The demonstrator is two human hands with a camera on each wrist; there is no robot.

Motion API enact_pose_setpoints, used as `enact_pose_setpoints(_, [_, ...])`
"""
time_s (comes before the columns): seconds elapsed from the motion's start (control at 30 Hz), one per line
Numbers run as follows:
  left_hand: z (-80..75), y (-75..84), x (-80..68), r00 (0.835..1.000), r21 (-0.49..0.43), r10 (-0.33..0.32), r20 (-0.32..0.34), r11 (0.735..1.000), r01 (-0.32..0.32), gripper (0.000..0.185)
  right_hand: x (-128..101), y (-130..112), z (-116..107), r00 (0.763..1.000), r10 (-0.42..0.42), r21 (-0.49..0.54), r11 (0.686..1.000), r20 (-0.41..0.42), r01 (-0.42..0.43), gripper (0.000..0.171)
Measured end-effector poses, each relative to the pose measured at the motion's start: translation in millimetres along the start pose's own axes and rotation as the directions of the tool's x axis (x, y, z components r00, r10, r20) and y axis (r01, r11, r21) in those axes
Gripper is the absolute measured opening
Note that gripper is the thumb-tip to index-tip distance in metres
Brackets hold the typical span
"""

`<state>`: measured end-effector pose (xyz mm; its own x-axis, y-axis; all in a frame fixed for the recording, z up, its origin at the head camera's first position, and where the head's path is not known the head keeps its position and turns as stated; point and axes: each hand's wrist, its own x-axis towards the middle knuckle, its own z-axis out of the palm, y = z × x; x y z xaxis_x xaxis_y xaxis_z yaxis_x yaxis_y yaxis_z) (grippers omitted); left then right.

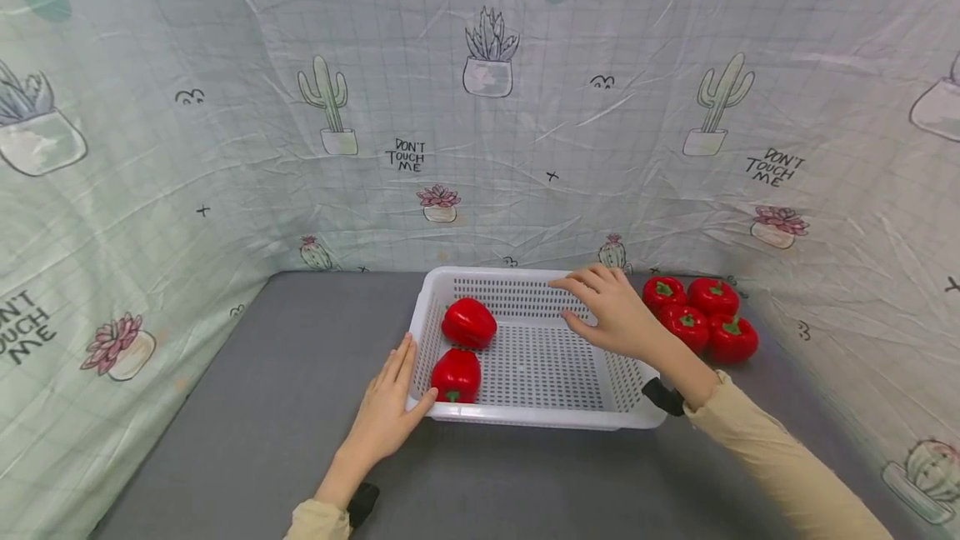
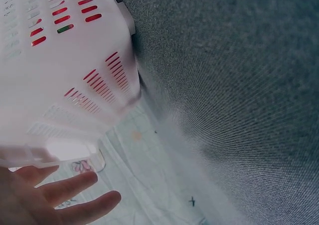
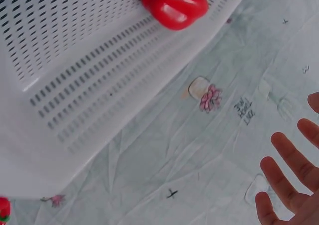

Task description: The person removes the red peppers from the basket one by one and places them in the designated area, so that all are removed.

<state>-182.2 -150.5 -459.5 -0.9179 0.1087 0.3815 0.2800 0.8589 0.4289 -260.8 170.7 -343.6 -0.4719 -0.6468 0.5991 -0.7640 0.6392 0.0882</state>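
A white perforated plastic basket [image 1: 540, 417] stands on the grey table. Two red bell peppers lie in its left part: one bell pepper [image 1: 469, 323] at the back, another bell pepper [image 1: 456, 375] at the front with its green stem toward me. My left hand [image 1: 386, 402] rests against the basket's left front corner, fingers fairly straight along the rim. In the left wrist view its fingers [image 2: 70, 186] show beside the basket's rim. Over the basket's right side hovers my right hand [image 1: 611, 311], holding nothing, its fingers spread and slightly bent in the right wrist view.
Several more red bell peppers [image 1: 708, 315] sit grouped on the table just right of the basket, partly behind my right forearm. A grey table surface [image 1: 300, 373] extends to the left. A patterned cloth [image 1: 525, 173] hangs around the back and sides.
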Motion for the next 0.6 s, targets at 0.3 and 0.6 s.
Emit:
enact_pose_setpoints(0.3, [2.4, -1.1, -0.5, 0.998, 0.003, 0.034, -0.050, 0.999, -0.034, 0.077, 21, -16, 26, 0.997, -0.045, 0.041, 0.998, 0.059, 0.043, 0.032])
enact_pose_setpoints(0.6, [1.0, -1.0, -0.7, 1.000, 0.015, 0.021, -0.019, 1.000, -0.021, 0.077, 37, -29, 58, 0.993, -0.040, 0.070, 0.997, 0.113, 0.032, 0.031])
